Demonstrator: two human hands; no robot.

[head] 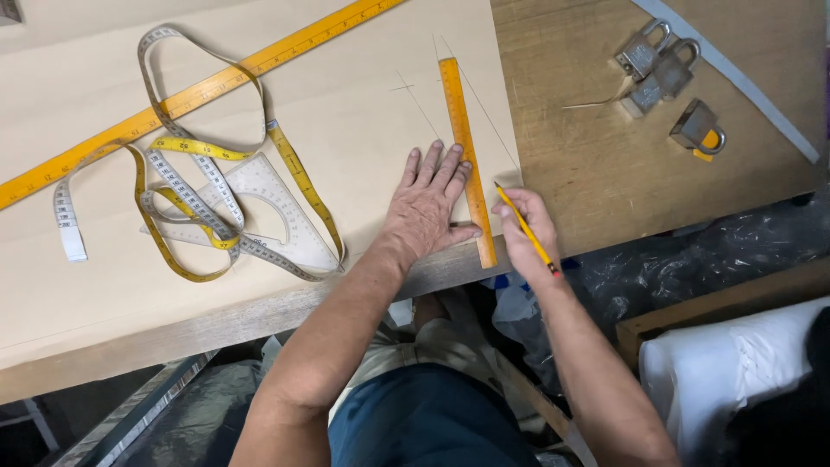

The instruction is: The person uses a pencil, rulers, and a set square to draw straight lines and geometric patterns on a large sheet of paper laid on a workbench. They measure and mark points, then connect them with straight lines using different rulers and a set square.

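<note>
Item: short orange ruler [465, 156], laid flat on a sheet of pale pattern paper [346, 112], running from near the table's front edge up and slightly left, alongside faint pencil lines already on the sheet

Left hand [428, 203]: spread flat, palm down, fingers pressing the ruler's left edge at about mid-length; nothing grasped, only held down

Right hand [523, 233]: closed around a yellow pencil [523, 229], tip pointing up-left, just beside the ruler's right edge near its lower half

Position relative to grip: the ruler lies between the two hands, touched by the left fingertips, close to the pencil tip but whether tip meets paper cannot be told

Risk, as judged: pressure sits on one side and mid-length only, so the upper end could pivot if the pencil pushes against it, skewing any line; the paper itself is loose and could creep

Around: clear set square [277, 203] under a tangled yellow-and-white tape measure [186, 195]; long yellow straightedge [199, 91] lying diagonally; three padlocks [666, 73] on the bare wooden table [605, 156] to the right
</note>
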